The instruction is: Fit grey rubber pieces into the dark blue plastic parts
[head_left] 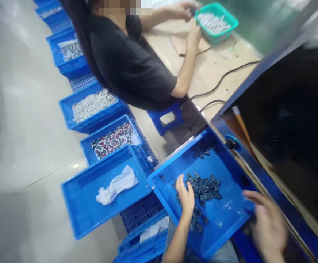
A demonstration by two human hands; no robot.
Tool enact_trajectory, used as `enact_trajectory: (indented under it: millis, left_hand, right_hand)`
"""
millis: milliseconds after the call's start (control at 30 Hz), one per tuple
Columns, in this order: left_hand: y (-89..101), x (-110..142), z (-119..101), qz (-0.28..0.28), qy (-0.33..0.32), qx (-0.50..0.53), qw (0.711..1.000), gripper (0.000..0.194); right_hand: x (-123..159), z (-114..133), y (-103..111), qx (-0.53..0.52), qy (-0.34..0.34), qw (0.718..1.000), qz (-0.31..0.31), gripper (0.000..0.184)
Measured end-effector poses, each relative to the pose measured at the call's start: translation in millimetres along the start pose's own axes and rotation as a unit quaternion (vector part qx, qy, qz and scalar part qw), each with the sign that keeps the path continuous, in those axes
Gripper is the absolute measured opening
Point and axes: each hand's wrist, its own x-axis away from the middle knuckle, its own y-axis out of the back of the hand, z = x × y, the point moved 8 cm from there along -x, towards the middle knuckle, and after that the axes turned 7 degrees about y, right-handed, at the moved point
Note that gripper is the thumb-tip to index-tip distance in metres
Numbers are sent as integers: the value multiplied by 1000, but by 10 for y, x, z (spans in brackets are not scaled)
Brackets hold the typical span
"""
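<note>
A blue tray (227, 219) sits in front of me with many small dark flat pieces (204, 188) heaped in its middle and a few more at its far end. My left hand (186, 197) is over the tray's left part, beside the heap, its fingers stretched and apart. I see nothing held in it. By the tray's right edge is my right hand (271, 226), blurred, with the forefinger stretched towards the tray. Its lower fingers are unclear, and whether it touches the rim I cannot tell.
A blue bin (79, 208) with a white cloth stands left of the tray. Further blue bins of small parts (93, 106) line the floor. A co-worker (128, 62) sits at the table, hands by a green basket (221, 36). Black cables (219, 84) cross the table.
</note>
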Motion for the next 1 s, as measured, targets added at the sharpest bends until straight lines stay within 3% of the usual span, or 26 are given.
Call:
enact_trajectory:
  millis: [67,133,300,400,500,600,667,733,800,867,933,1000]
  left_hand:
    - [133,-132,541,-55,101,-34,993,43]
    - [116,-223,797,-88,146,-44,984,50]
    - [-135,-635,1006,-132,216,-57,966,56]
    - [-191,-918,1073,-137,220,-67,964,50]
    - [-254,-1017,1064,-97,187,-74,975,43]
    - [-406,-902,940,18,100,-85,991,36]
    - [-468,-728,908,104,65,-116,986,32]
    - [-428,-558,943,159,64,-149,974,27]
    - [-321,-456,964,178,64,-162,969,26]
    - [-212,-445,914,170,31,-185,967,35]
    - [-119,-506,831,136,-8,-218,966,45]
    - [-77,-582,806,111,-7,-259,959,45]
  right_hand:
    - [-251,-21,-398,-12,21,1000,-8,51]
    - [-702,-183,-733,-3,15,999,-37,56]
    - [-2171,-631,-1200,50,-16,995,-85,49]
    - [-2717,-605,-1589,76,25,996,-29,45]
    - [-2616,-461,-2110,107,90,989,54,37]
    - [-1920,-288,-2581,114,179,964,159,36]
    - [-1341,-186,-2764,100,237,937,237,37]
    - [-927,-137,-2772,85,275,913,290,37]
    - [-846,-164,-2610,84,289,905,300,37]
    - [-1126,-284,-2274,108,268,925,246,42]
    - [-1590,-495,-1772,151,208,957,134,52]
    - [-1961,-756,-1248,188,136,972,29,64]
